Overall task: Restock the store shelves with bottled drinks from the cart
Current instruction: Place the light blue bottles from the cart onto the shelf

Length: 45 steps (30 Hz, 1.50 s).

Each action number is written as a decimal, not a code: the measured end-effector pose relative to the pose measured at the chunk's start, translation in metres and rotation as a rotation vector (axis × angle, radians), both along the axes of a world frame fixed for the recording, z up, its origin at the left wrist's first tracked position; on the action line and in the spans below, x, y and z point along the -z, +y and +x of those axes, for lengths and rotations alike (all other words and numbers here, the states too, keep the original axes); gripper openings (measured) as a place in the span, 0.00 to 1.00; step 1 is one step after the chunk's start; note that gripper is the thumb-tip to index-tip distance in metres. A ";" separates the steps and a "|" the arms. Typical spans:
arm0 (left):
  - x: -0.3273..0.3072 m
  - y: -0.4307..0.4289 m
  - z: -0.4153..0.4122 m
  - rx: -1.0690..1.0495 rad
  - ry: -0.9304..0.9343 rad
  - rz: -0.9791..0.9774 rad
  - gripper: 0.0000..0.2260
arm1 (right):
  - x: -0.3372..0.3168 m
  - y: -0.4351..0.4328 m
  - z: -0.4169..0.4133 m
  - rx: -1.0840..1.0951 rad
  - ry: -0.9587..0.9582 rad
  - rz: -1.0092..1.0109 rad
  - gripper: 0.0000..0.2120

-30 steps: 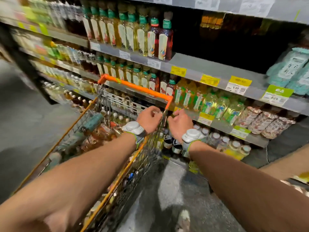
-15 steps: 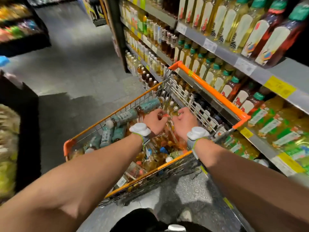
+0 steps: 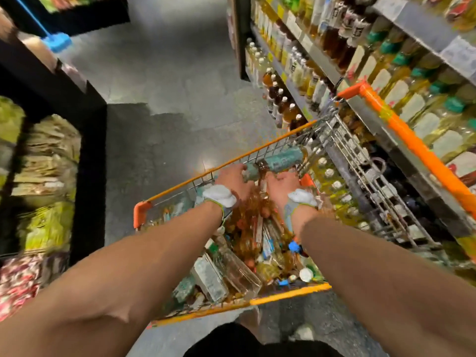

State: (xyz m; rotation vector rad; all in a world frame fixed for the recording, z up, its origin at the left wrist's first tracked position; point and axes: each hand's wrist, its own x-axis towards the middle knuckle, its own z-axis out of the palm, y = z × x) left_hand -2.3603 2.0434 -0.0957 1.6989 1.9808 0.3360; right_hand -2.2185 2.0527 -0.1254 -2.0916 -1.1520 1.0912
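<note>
Bottle spot: The teal-label bottle (image 3: pixel 280 159) lies on its side at the far end of the cart (image 3: pixel 291 293), on top of the pile of bottles (image 3: pixel 247 253) and close to the far wire wall.
How it will feel: It looks full, so I think it is a bit heavy. It is likely hard plastic that will not squash much, and the smooth label may be slippery.
Where to hold: Around the fat middle is best, or by the neck.
Left hand (image 3: pixel 233 176): The fingers bend over one end of the teal-label bottle. It is too blurry to tell if they grip it.
Right hand (image 3: pixel 283 184): It is down in the cart just beside that bottle, by a brown drink. I cannot tell if it holds anything.
Shelves (image 3: pixel 417 29): They stand on the right, packed with shelf bottles (image 3: pixel 394 94).
In the way: The orange cart handle (image 3: pixel 401 130) sits between the hands and the shelves. Loose bottles may roll when one is lifted.
Around: Grey floor (image 3: pixel 167 86), a dark stand of packets (image 3: pixel 51 155) on the left, and a blue cleaning tool (image 3: pixel 56 42) far off.
</note>
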 end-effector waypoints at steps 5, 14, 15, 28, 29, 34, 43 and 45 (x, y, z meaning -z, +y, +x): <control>0.018 0.059 -0.011 0.161 0.135 -0.116 0.25 | 0.029 0.046 -0.006 0.065 0.028 -0.121 0.24; 0.045 0.096 0.001 0.272 0.405 -0.242 0.24 | 0.064 0.092 -0.026 0.263 0.003 -0.335 0.43; 0.046 0.094 0.003 0.266 0.431 -0.239 0.23 | 0.067 0.094 -0.026 0.269 0.004 -0.347 0.44; 0.049 0.077 -0.002 0.302 0.451 -0.395 0.33 | 0.049 0.072 0.001 0.449 0.314 -0.325 0.34; 0.046 0.074 -0.003 0.313 0.444 -0.395 0.32 | 0.044 0.064 0.006 0.453 0.383 -0.301 0.35; 0.017 0.064 0.017 0.422 0.260 -0.316 0.26 | -0.003 0.010 0.037 0.482 0.333 -0.084 0.27; -0.060 0.010 0.113 0.506 0.111 -0.111 0.24 | -0.071 -0.094 0.097 0.677 0.302 0.081 0.19; -0.083 -0.027 0.146 0.555 0.106 -0.037 0.21 | -0.087 -0.138 0.126 0.630 0.281 0.122 0.17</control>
